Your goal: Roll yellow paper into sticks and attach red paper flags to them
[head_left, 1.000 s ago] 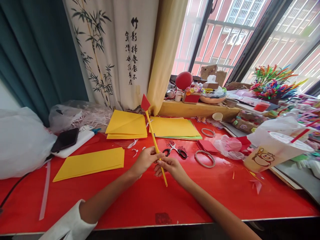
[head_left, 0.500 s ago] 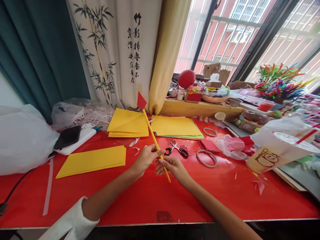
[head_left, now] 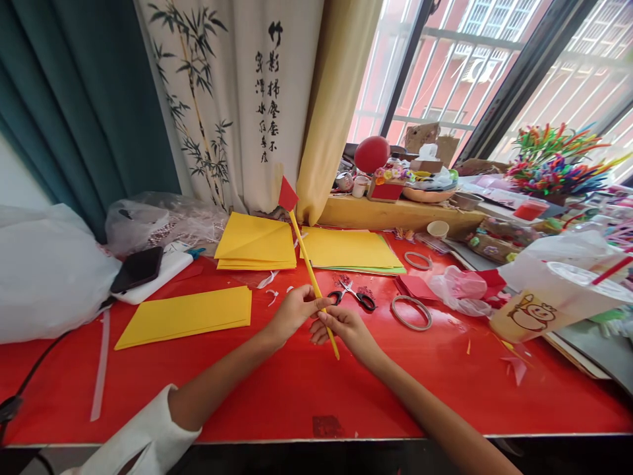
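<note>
A thin yellow stick (head_left: 307,262) slants over the red table (head_left: 257,402), its lower end toward me. At its upper end is a red diamond-shaped piece (head_left: 287,194). My left hand (head_left: 297,311) pinches the stick below its middle. Just beside it, my right hand (head_left: 341,324) also has its fingers closed on the stick, nearer the lower end. Black-handled scissors (head_left: 352,294) lie partly opened behind my hands. Stacks of yellow paper (head_left: 257,243) rest farther back, and folded yellow paper (head_left: 190,318) lies at the left.
Tape rolls (head_left: 411,313) and red paper (head_left: 419,287) lie right of the scissors. A plastic drink cup (head_left: 554,303) stands at the right. On the left are a phone (head_left: 140,269) and a white plastic bag (head_left: 49,274). Decorations crowd the ledge (head_left: 395,212).
The stick's upper end with the red piece has swung slightly right and stands a little more upright. Both hands keep their hold. The whole view has shifted slightly.
</note>
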`<action>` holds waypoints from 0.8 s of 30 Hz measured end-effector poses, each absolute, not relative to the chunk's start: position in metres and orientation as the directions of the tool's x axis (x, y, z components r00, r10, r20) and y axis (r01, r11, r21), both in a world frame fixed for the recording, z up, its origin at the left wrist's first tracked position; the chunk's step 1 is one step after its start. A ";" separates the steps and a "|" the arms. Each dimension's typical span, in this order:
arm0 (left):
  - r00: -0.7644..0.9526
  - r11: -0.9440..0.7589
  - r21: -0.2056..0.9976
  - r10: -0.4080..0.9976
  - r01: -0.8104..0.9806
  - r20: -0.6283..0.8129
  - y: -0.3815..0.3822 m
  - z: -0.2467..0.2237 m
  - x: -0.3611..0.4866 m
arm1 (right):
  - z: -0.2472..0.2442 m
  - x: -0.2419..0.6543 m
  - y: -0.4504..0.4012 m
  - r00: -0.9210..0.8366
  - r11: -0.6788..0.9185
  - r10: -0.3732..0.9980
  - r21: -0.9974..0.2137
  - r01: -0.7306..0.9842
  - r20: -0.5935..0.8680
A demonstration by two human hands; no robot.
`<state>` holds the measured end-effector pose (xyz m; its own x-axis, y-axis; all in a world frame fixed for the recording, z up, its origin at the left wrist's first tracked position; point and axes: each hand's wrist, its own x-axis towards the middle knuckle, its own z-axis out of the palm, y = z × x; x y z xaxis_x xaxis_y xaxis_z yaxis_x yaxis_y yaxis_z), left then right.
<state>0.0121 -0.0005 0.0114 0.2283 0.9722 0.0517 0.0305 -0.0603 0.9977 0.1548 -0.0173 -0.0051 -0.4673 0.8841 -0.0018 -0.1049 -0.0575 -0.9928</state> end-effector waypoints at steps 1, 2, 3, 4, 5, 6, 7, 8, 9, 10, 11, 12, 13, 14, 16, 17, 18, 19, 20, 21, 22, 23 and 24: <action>0.236 -0.060 0.998 0.971 0.037 0.049 -0.001 0.012 0.012 | -0.005 0.155 -0.017 -0.464 -0.057 0.886 -0.993 -0.105 -0.001; 0.236 -0.061 0.997 0.971 0.043 0.049 -0.001 0.012 0.012 | -0.005 0.155 -0.017 -0.463 -0.057 0.886 -0.993 -0.105 -0.002; 0.228 -0.063 0.997 0.972 0.047 0.051 -0.002 0.012 0.012 | -0.004 0.154 -0.017 -0.465 -0.059 0.885 -0.993 -0.104 -0.004; 0.216 -0.066 0.997 0.975 0.049 0.054 -0.003 0.013 0.012 | -0.004 0.154 -0.017 -0.472 -0.064 0.882 -0.993 -0.101 -0.009; 0.204 -0.068 0.997 0.977 0.049 0.056 -0.004 0.012 0.012 | -0.004 0.154 -0.017 -0.482 -0.072 0.876 -0.993 -0.096 -0.017; 0.193 -0.068 0.997 0.980 0.047 0.058 -0.004 0.012 0.012 | -0.004 0.154 -0.017 -0.493 -0.081 0.870 -0.993 -0.091 -0.026; 0.183 -0.068 0.997 0.981 0.043 0.059 -0.005 0.012 0.012 | -0.004 0.154 -0.016 -0.503 -0.091 0.864 -0.992 -0.086 -0.036; 0.173 -0.069 0.997 0.983 0.039 0.061 -0.005 0.012 0.012 | -0.004 0.154 -0.016 -0.510 -0.102 0.859 -0.992 -0.080 -0.048; 0.161 -0.070 0.997 0.985 0.035 0.064 -0.005 0.012 0.012 | -0.004 0.155 -0.016 -0.515 -0.113 0.855 -0.991 -0.073 -0.059; 0.148 -0.074 0.997 0.987 0.032 0.069 -0.005 0.012 0.011 | -0.003 0.156 -0.016 -0.516 -0.122 0.854 -0.990 -0.068 -0.069; 0.138 -0.080 0.996 0.988 0.028 0.075 -0.004 0.013 0.010 | -0.003 0.157 -0.015 -0.513 -0.127 0.855 -0.990 -0.066 -0.075; 0.136 -0.085 0.996 0.987 0.027 0.080 -0.003 0.013 0.010 | -0.002 0.158 -0.015 -0.508 -0.130 0.858 -0.989 -0.067 -0.078; 0.143 -0.088 0.996 0.986 0.027 0.083 -0.003 0.014 0.009 | -0.002 0.159 -0.016 -0.501 -0.129 0.862 -0.989 -0.070 -0.077; 0.160 -0.088 0.996 0.984 0.029 0.082 -0.002 0.015 0.008 | -0.001 0.159 -0.016 -0.493 -0.125 0.867 -0.989 -0.074 -0.073; 0.196 -0.082 0.996 0.978 0.038 0.073 -0.001 0.016 0.007 | 0.001 0.159 -0.017 -0.485 -0.119 0.872 -0.990 -0.080 -0.066; 0.202 -0.081 0.996 0.977 0.043 0.071 -0.001 0.016 0.007 | 0.002 0.159 -0.017 -0.487 -0.120 0.871 -0.990 -0.078 -0.067; 0.194 -0.082 0.996 0.978 0.045 0.072 -0.001 0.017 0.007 | 0.003 0.158 -0.018 -0.493 -0.121 0.867 -0.990 -0.074 -0.069; 0.174 -0.085 0.995 0.982 0.044 0.077 -0.001 0.016 0.007 | 0.003 0.158 -0.018 -0.500 -0.124 0.863 -0.990 -0.069 -0.073; 0.147 -0.089 0.995 0.986 0.042 0.082 -0.001 0.016 0.007 | 0.003 0.157 -0.018 -0.508 -0.128 0.858 -0.990 -0.063 -0.078; 0.120 -0.093 0.995 0.989 0.039 0.088 -0.001 0.016 0.007 | 0.003 0.157 -0.019 -0.513 -0.131 0.854 -0.990 -0.058 -0.083; 0.096 -0.095 0.995 0.991 0.036 0.091 0.000 0.016 0.006 | 0.003 0.156 -0.019 -0.515 -0.133 0.853 -0.990 -0.055 -0.086; 0.082 -0.095 0.995 0.992 0.032 0.092 0.000 0.015 0.006 | 0.002 0.156 -0.019 -0.514 -0.133 0.853 -0.990 -0.054 -0.087; 0.082 -0.093 0.995 0.993 0.027 0.091 0.001 0.015 0.006 | 0.001 0.156 -0.019 -0.511 -0.132 0.855 -0.990 -0.055 -0.086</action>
<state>0.0059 0.0007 0.0154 0.0816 0.9925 0.0905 0.0270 -0.0930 0.9953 0.1561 -0.0190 0.0013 -0.5112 0.8552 -0.0856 -0.0548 -0.1318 -0.9898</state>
